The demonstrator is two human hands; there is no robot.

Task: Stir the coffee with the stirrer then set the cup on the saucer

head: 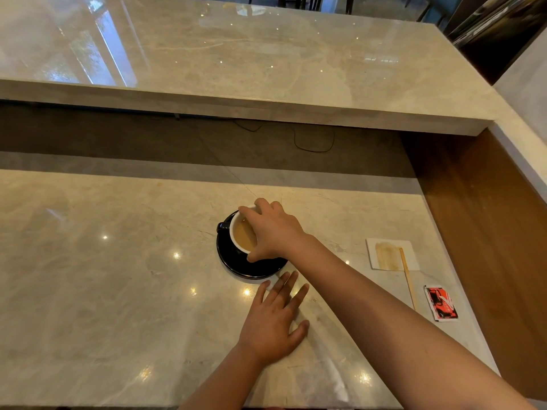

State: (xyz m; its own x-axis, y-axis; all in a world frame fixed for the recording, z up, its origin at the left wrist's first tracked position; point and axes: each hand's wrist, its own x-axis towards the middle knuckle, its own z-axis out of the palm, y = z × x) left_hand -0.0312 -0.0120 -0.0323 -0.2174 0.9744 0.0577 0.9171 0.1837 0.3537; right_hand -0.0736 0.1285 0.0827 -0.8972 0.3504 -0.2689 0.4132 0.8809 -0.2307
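At frame centre, the right hand [273,232] grips the black white-lined coffee cup [241,235] by its rim, seating it on the black round saucer [251,266]. The left hand [276,318] lies flat, fingers spread. The wooden stirrer [407,276] lies at right; what remains, I judge, is a gentle release.

Under my right hand [273,232] the cup [236,232] is black outside and white inside, holding pale tan, milky coffee [243,236]; the saucer [251,267] beneath it is glossy black; just ahead of my left hand [273,324] its rim shows a thin bright reflection; the counter [103,291] around both hands is cream and beige marble with faint grey-brown veins and small white light spots; to the right of my right forearm lies a white napkin [392,254] stained with a yellowish-brown streak; the stirrer [408,279] across it is light natural wood; nearer me on that side, a sachet [441,303] is red and black with white edges.
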